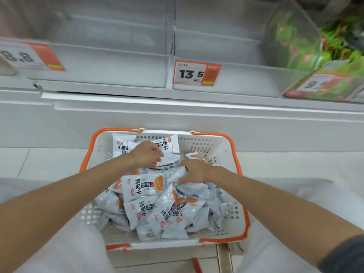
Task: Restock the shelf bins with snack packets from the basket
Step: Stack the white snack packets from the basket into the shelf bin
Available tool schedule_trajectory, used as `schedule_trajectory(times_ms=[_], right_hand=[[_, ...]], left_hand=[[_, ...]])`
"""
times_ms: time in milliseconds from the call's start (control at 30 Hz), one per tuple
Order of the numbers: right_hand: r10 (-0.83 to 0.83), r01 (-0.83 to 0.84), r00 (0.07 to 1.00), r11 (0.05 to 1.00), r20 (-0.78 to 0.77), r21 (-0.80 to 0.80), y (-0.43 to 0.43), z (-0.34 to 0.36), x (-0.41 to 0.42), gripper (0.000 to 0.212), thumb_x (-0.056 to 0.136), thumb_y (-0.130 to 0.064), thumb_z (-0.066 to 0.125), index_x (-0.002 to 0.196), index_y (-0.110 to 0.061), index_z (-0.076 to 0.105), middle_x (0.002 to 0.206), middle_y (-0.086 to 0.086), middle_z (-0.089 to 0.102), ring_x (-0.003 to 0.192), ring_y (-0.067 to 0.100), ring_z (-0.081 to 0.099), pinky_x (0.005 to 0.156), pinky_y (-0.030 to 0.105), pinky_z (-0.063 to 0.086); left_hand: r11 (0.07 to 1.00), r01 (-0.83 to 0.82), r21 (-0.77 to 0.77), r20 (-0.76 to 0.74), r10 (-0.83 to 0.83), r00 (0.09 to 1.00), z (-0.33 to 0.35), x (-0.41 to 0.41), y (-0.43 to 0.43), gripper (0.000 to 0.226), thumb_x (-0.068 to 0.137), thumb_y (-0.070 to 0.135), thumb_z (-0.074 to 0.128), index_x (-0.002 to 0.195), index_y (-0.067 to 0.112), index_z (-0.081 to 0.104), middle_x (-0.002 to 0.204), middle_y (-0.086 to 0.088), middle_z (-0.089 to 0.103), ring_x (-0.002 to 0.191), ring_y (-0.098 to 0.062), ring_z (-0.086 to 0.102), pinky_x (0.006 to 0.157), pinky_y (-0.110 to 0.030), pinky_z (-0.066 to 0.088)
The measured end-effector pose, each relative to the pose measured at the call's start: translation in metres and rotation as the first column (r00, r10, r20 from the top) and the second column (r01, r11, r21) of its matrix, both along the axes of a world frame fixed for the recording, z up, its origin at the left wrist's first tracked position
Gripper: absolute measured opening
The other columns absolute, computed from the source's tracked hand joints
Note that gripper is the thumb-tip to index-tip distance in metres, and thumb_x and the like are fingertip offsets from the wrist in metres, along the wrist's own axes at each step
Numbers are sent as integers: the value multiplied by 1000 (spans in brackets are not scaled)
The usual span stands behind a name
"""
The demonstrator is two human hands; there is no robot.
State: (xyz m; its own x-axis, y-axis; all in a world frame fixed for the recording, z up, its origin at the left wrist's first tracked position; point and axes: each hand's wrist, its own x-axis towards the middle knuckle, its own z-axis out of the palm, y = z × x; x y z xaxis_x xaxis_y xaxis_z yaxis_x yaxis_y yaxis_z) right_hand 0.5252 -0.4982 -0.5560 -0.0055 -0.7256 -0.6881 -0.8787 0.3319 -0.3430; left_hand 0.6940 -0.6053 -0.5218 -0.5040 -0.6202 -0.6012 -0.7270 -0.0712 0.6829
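Packets (143,186) in basket (199,144), left fingers (157,153) gripping one, right fingers (184,180) curled round another.

Pale tiled floor (49,162) meets a white shelf base (177,123), evenly lit.

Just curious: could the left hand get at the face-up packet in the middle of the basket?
Probably yes: the face-up packet lies uncovered atop the pile, close to the left hand, though that hand grips another packet.
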Motion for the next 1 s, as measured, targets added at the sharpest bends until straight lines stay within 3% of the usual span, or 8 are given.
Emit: schedule_trajectory(times_ms=[167, 267, 433, 567, 667, 833, 933, 1000], right_hand=[[-1, 6, 1000, 982, 25, -191, -9, 17, -9, 21, 93, -34, 63, 103, -17, 67, 94, -2, 63, 88, 19, 57, 74, 29, 41], [-201, 235, 971, 909, 132, -345, -10, 50, -19, 27, 94, -28, 61, 69, -18, 58, 65, -7, 57, 59, 14, 58, 55, 23, 42], [-584, 760, 597, 631, 550, -155, -7, 85, -11, 24, 95, -21, 59, 86, 1, 65, 73, 22, 70, 61, 32, 70, 61, 39, 61], [-643, 828, 372, 556, 669, 75, -21, 98, 15, 45, 96, -38, 55, 89, 5, 67, 78, 24, 70, 67, 32, 70, 66, 35, 61], [-648, 846, 412, 533, 641, -5, -26, 101, 11, 52, 100, -51, 38, 86, -4, 58, 82, 15, 63, 75, 29, 61, 74, 37, 51], [-564, 768, 579, 619, 589, -163, -22, 87, -4, 32, 98, -38, 50, 118, -14, 54, 110, 3, 62, 93, 17, 60, 73, 30, 48], [-506, 746, 607, 628, 612, -221, -26, 83, -2, 19, 96, -25, 58, 92, -7, 63, 81, 4, 64, 67, 13, 59, 56, 21, 46], [-502, 762, 586, 607, 636, -223, -26, 82, -3, 20, 94, -22, 62, 86, -5, 65, 75, 6, 63, 61, 15, 58, 53, 23, 46]], left_hand=[[998, -54, -23, -97, 51, 994, 21, -7, -6, 12, 95, 9, 53, 96, 9, 65, 91, -8, 67, 71, -13, 61, 67, -26, 52], [994, -80, -77, -145, 68, 987, 35, -13, -6, 18, 92, 10, 56, 110, 9, 61, 91, -10, 66, 67, -14, 60, 59, -26, 49], [979, 174, -103, -213, -193, 958, 56, -19, 17, 65, 84, 34, 73, 141, 23, 43, 132, 11, 48, 114, -7, 49, 91, -22, 40], [922, 255, -291, -106, -296, 949, 37, -18, 28, 72, 79, 27, 77, 139, 24, 39, 125, 9, 55, 114, -15, 56, 92, -30, 48], [989, 110, -99, -143, -124, 982, 35, -17, 21, 53, 89, 5, 60, 136, 16, 37, 114, -5, 60, 89, -18, 63, 69, -30, 54], [951, 10, 309, -299, 88, 950, 38, -29, 21, 32, 90, -1, 57, 120, 10, 56, 112, -12, 69, 98, -25, 68, 90, -38, 55], [923, -32, 383, -318, 164, 934, 39, -28, 28, 23, 98, 20, 53, 115, 7, 60, 101, -14, 73, 87, -27, 71, 79, -36, 58], [953, 22, 302, -296, 72, 952, 32, -22, 27, 48, 96, 50, 48, 116, 9, 63, 104, -10, 74, 94, -24, 72, 81, -31, 58]])
